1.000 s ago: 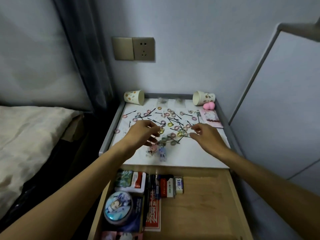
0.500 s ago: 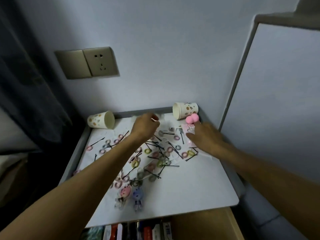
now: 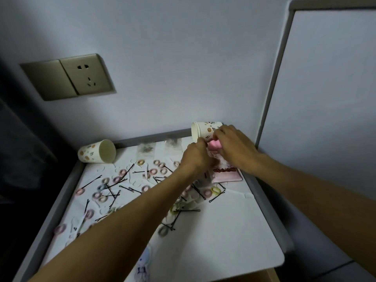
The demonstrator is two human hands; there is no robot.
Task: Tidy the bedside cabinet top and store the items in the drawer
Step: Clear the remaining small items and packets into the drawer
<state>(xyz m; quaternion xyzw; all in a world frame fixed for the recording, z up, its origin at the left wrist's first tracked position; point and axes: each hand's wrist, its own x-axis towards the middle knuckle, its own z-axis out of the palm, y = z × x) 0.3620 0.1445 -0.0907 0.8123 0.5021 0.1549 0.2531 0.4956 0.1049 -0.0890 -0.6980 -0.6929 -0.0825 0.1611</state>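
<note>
Two paper cups (image 3: 97, 153) (image 3: 206, 129), both toppled

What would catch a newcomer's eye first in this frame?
The left hand and right hand meet at the back right corner, around a pink sponge beside a tipped paper cup. Hair ties and black hairpins lie scattered across the white cabinet top, with a second tipped cup at its back left.

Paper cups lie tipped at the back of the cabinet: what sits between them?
Head view: two clear packets lie between left cup and right cup.
</note>
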